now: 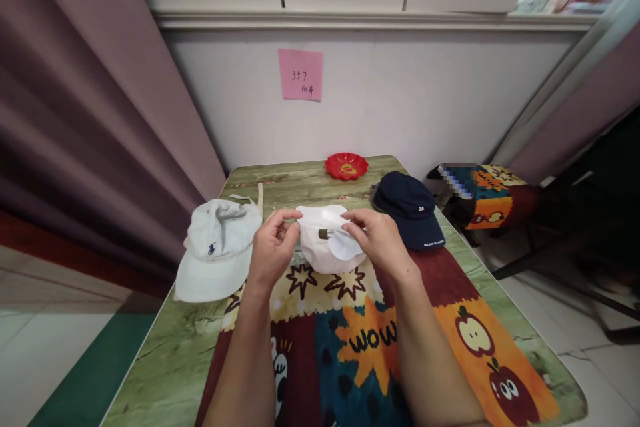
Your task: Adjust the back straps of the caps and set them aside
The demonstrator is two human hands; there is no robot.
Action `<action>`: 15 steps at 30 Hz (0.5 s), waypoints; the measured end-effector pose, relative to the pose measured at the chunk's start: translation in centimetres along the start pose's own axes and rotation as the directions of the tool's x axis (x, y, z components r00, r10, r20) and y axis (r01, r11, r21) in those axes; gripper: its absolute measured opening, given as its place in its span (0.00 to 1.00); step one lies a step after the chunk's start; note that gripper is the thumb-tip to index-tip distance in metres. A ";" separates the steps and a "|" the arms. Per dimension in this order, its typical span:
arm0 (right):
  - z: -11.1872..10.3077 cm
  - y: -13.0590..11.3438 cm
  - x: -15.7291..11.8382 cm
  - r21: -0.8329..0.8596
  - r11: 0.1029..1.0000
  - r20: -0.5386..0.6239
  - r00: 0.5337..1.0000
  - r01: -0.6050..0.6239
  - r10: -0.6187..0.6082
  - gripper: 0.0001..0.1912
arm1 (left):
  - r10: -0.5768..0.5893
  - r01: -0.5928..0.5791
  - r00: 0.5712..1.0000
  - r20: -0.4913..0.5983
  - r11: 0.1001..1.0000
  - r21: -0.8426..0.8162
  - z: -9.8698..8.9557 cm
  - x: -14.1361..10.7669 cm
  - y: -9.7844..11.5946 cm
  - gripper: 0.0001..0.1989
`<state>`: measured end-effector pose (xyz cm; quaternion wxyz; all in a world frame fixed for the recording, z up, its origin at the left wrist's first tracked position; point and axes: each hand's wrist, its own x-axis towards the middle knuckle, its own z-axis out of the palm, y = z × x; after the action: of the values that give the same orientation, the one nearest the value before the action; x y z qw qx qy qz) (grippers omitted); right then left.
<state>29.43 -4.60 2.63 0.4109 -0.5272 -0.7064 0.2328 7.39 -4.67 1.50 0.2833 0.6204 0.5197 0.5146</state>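
Between my two hands is a white cap (316, 255) with a small dark olive label near its middle. Its far edge is pinched at the left by the thumb and fingers of my left hand (274, 243). At the right, my right hand (374, 232) grips it the same way, and a white flap hangs below those fingers. A pale cap with a small navy logo (220, 250) lies left of my left hand. Just beyond my right hand sits a navy cap (407, 207), its brim towards me. What the white cap's underside looks like is hidden.
A red scalloped dish (347, 167) stands at the table's back edge by the wall. Under the caps lies a colourful patterned cloth (350, 340) on the green wood-look table (145, 373). A pink note (301, 75) is on the wall. A cloth-covered stool (493, 197) stands at the right.
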 end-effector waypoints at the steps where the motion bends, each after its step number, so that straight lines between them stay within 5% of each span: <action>1: 0.0 0.0 0.0 0.065 0.998 -0.040 0.999 0.017 -0.015 0.08 | 0.019 -0.019 1.000 -0.001 1.000 0.012 -0.1 -0.1 0.5 0.08; 8: -0.1 -0.6 -0.1 0.102 0.993 -0.040 0.997 -0.067 0.071 0.08 | -0.082 0.073 0.966 0.246 0.996 0.047 -0.1 -1.0 2.5 0.12; 15: 1.7 -1.6 0.0 0.022 0.999 0.080 0.996 -0.050 0.048 0.10 | -0.106 0.085 0.967 0.232 0.991 0.100 1.1 -1.1 2.0 0.10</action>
<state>27.08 -5.01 2.91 0.3831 -0.5295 -0.7063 0.2721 9.21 -6.06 2.59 0.3398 0.6635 0.5340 0.3989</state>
